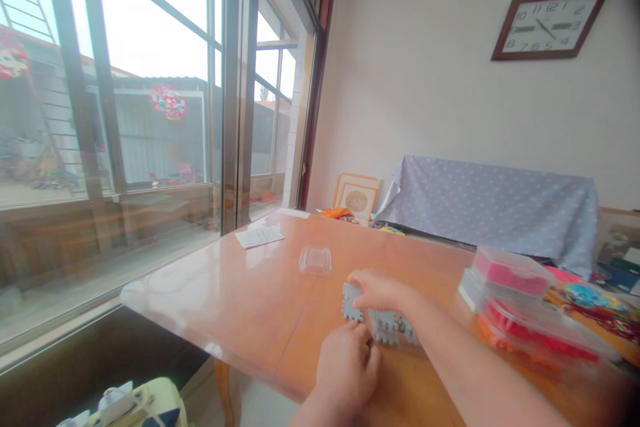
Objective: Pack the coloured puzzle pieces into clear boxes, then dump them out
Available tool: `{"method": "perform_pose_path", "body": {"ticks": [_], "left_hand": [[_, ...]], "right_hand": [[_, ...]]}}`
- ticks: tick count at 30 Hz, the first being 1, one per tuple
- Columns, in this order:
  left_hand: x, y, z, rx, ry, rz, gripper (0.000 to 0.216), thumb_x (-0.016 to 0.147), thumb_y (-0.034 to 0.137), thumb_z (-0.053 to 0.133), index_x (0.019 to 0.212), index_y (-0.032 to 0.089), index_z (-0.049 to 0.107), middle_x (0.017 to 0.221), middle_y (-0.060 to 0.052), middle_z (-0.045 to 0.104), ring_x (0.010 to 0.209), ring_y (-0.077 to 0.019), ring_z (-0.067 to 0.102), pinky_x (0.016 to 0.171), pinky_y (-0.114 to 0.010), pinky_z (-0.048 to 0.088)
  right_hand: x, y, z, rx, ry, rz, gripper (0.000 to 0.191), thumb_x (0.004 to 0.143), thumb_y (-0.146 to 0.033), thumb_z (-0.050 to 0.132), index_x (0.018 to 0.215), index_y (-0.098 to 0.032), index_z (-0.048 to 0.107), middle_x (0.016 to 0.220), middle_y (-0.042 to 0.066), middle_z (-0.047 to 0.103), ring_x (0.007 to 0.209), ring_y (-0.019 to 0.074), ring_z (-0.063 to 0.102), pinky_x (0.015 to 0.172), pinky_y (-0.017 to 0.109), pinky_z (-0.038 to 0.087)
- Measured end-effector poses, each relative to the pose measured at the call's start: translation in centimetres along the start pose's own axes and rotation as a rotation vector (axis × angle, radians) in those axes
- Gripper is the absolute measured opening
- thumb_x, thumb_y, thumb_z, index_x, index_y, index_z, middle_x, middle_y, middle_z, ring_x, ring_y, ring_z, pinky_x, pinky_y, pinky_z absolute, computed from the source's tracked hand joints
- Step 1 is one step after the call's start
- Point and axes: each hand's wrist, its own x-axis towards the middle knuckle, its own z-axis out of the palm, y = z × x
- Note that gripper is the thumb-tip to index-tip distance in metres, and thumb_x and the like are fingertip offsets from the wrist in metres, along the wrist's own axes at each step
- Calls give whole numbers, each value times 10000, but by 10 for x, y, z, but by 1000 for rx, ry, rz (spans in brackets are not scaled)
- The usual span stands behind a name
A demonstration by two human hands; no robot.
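Note:
My right hand (377, 290) pinches a flat grey piece with toothed edges (352, 303), like a puzzle tile, between thumb and fingers above the brown table. Just below it, my left hand (347, 360) is curled closed, its fingertips near the tile's lower edge. What those fingers hold, if anything, is hidden. Beside both hands stands a clear plastic box (390, 328) with more grey toothed pieces in it. My right forearm partly covers this box.
A clear plastic lid (315, 261) and white papers (259, 236) lie farther back on the table (225, 293). To the right are stacked boxes with pink pieces (513, 270) and a clear box of red pieces (540, 333). A window stands left.

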Motion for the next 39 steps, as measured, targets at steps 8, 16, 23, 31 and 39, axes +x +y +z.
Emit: {"method": "perform_pose_path", "body": {"ticks": [8, 16, 23, 31, 39], "left_hand": [[-1, 3, -5, -45, 3, -2, 195, 911, 245, 482, 744, 206, 574, 816, -11, 628, 730, -132, 570, 649, -230, 352], [0, 3, -4, -11, -13, -12, 213, 935, 272, 476, 769, 214, 595, 842, -15, 637, 759, -137, 582, 664, -225, 357], [0, 1, -2, -26, 15, 7, 205, 929, 268, 480, 756, 222, 581, 820, -8, 624, 736, -135, 576, 644, -227, 344], [-4, 5, -3, -51, 65, 72, 276, 937, 289, 479, 678, 208, 523, 735, 0, 599, 654, -123, 531, 601, -252, 292], [-4, 1, 1, -43, 93, 85, 257, 911, 272, 488, 663, 209, 509, 726, -17, 602, 657, -136, 537, 601, -258, 307]], "right_hand": [[-62, 52, -30, 84, 112, 66, 430, 680, -193, 677, 1108, -230, 672, 1098, 49, 715, 986, 215, 627, 842, 268, 416], [-107, 88, -21, -56, 48, 156, 404, 665, -189, 651, 1068, -222, 680, 1068, 56, 708, 978, 240, 632, 805, 291, 412], [-112, 90, -16, -46, 82, 168, 431, 714, -182, 589, 1135, -207, 676, 1145, 84, 703, 1091, 265, 614, 926, 335, 426], [-69, 35, -17, 5, 210, 48, 396, 800, -312, 587, 1170, -205, 679, 1155, 87, 712, 1091, 249, 618, 942, 330, 441], [-9, -34, -5, -255, -112, -1, 424, 682, -353, 690, 1087, -233, 720, 1121, 117, 739, 1106, 347, 643, 947, 462, 441]]}}
